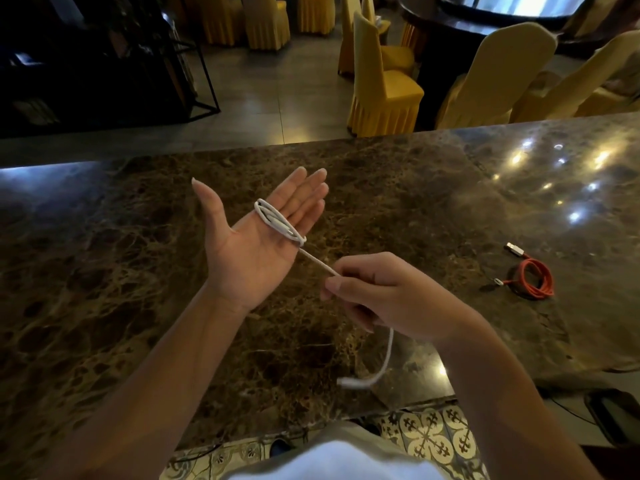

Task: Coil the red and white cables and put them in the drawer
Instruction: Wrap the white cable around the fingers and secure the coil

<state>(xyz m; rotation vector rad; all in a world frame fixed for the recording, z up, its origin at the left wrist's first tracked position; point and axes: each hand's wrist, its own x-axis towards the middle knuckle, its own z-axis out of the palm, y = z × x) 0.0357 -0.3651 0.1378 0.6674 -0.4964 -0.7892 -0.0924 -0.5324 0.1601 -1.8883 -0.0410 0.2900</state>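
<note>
My left hand [258, 237] is held palm up over the marble counter [138, 271], fingers straight. The white cable [280, 223] is wound in several loops around its four fingers. From the loops a taut stretch runs down to my right hand [384, 292], which grips the cable in curled fingers. The loose tail hangs below that hand and ends in a white plug above the counter's near edge. The red cable [531, 278] lies coiled on the counter to the right, apart from both hands, with its plug ends sticking out. No drawer shows.
Beyond the counter's far edge stand several chairs in yellow covers [384, 95] and a dark round table [450, 29]. A black metal-framed shelf [104, 64] is at the back left. Patterned floor tiles [426, 434] show below the near edge.
</note>
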